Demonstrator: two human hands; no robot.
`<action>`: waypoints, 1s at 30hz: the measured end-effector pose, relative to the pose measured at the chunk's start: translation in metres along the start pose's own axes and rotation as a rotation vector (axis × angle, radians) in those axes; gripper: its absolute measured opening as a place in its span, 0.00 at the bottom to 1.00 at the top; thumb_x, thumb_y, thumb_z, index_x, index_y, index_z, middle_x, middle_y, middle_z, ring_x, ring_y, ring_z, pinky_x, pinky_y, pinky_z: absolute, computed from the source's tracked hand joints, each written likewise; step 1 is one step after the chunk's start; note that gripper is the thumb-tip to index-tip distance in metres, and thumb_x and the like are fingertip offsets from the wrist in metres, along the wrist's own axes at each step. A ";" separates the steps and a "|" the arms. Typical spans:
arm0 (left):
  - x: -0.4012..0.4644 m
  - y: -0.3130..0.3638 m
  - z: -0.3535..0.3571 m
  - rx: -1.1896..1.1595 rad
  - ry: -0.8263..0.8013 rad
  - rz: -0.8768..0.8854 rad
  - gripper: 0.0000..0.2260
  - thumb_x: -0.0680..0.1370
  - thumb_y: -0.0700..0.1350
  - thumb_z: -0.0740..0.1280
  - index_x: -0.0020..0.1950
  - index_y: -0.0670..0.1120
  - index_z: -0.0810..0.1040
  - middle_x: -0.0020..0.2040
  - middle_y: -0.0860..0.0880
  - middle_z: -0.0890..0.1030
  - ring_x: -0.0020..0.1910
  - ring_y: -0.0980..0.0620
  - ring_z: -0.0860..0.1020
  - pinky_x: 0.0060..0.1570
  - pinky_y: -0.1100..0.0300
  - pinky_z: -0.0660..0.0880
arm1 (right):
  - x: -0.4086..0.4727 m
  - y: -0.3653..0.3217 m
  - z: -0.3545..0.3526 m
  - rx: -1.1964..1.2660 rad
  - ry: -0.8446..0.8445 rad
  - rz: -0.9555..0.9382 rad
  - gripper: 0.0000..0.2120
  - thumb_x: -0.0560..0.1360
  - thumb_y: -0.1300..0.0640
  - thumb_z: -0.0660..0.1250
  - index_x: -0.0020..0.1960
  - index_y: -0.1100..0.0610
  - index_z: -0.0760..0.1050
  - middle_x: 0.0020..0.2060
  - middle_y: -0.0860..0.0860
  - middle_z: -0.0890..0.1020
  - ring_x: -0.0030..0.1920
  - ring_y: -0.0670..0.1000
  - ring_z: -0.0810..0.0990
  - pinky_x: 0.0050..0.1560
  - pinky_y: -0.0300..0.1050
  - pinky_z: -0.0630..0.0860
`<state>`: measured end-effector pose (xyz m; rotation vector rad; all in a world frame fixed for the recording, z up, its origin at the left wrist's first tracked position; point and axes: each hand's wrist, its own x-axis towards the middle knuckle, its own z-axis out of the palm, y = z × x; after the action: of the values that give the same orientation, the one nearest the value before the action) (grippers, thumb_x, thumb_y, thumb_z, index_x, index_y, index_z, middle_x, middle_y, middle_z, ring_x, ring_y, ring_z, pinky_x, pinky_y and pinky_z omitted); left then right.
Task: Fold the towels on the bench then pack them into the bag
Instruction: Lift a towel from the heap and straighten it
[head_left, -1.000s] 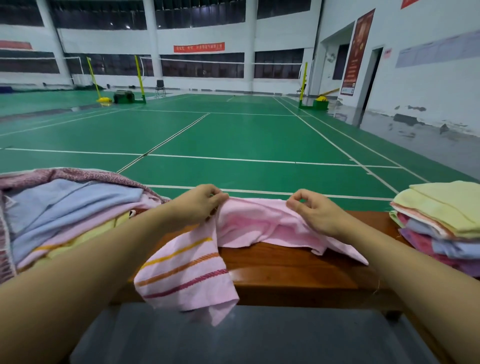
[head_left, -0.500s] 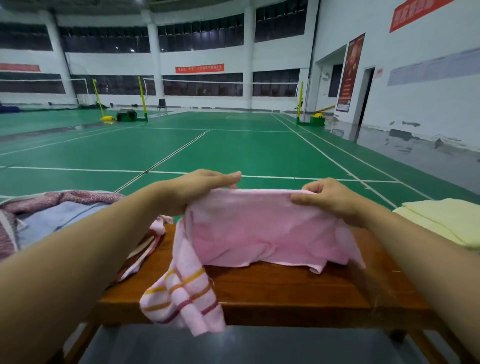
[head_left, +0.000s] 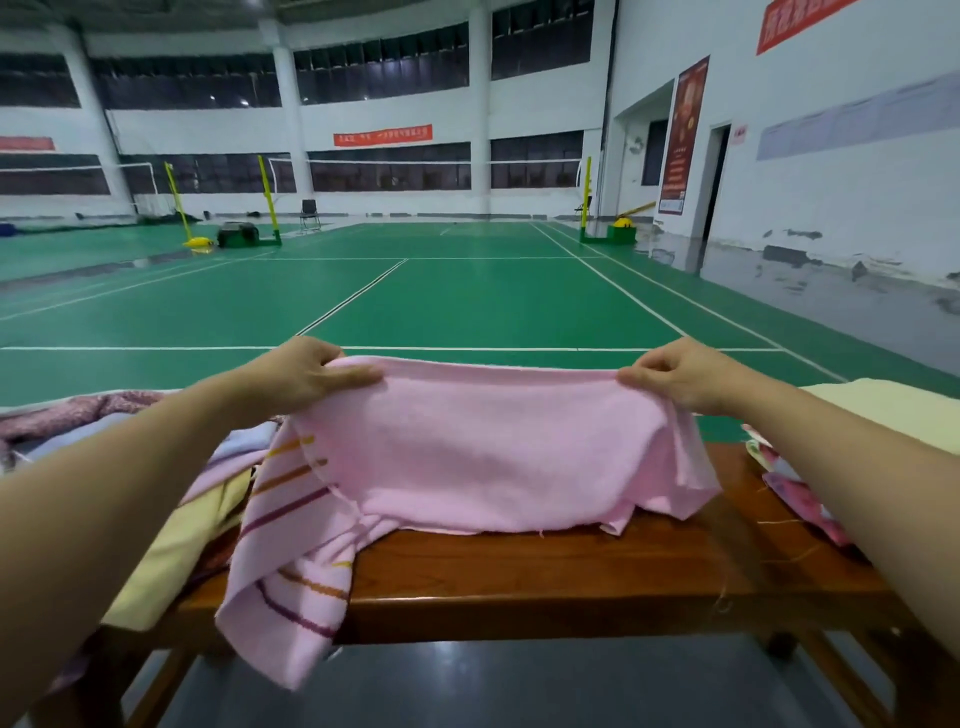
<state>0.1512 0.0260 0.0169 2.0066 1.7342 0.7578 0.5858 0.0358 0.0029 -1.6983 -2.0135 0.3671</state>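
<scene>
Above the wooden table (head_left: 571, 577), a pink towel (head_left: 483, 457) is stretched wide between two hands. At its upper left corner the left hand (head_left: 306, 371) grips the top edge, thumb laid flat along the front of the cloth and fingers curled behind. At the upper right corner the right hand (head_left: 680, 374) pinches the same edge. The towel's lower edge rests on the table top, and its striped left end, banded in yellow, orange and purple, hangs over the table's front edge. Left of it lies a loose heap of unfolded towels (head_left: 171, 499) in pink, blue and pale yellow. On the right end sits a stack of folded towels (head_left: 883, 410), pale yellow on top.
</scene>
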 end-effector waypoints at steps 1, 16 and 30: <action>0.002 0.002 0.002 0.056 -0.006 0.011 0.29 0.68 0.70 0.69 0.41 0.42 0.80 0.34 0.45 0.79 0.32 0.49 0.74 0.34 0.57 0.68 | 0.005 0.000 0.001 -0.151 -0.028 -0.016 0.16 0.80 0.42 0.66 0.38 0.49 0.80 0.35 0.47 0.81 0.40 0.52 0.78 0.41 0.46 0.71; 0.005 0.025 -0.008 -0.197 -0.217 -0.247 0.20 0.78 0.55 0.70 0.52 0.36 0.81 0.43 0.46 0.80 0.40 0.48 0.74 0.25 0.62 0.72 | 0.021 -0.010 0.014 0.516 0.428 0.394 0.16 0.86 0.57 0.55 0.60 0.67 0.76 0.57 0.64 0.81 0.48 0.62 0.81 0.51 0.56 0.79; 0.009 0.049 0.013 0.226 0.529 -0.145 0.29 0.83 0.62 0.56 0.64 0.36 0.69 0.62 0.33 0.72 0.59 0.36 0.69 0.60 0.42 0.66 | -0.012 -0.022 -0.001 -0.194 0.702 0.153 0.37 0.75 0.25 0.54 0.52 0.61 0.71 0.44 0.56 0.72 0.53 0.58 0.70 0.45 0.51 0.63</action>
<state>0.1988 0.0272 0.0376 1.9001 2.3231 1.1647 0.5695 0.0195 0.0125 -1.7688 -1.4362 -0.3522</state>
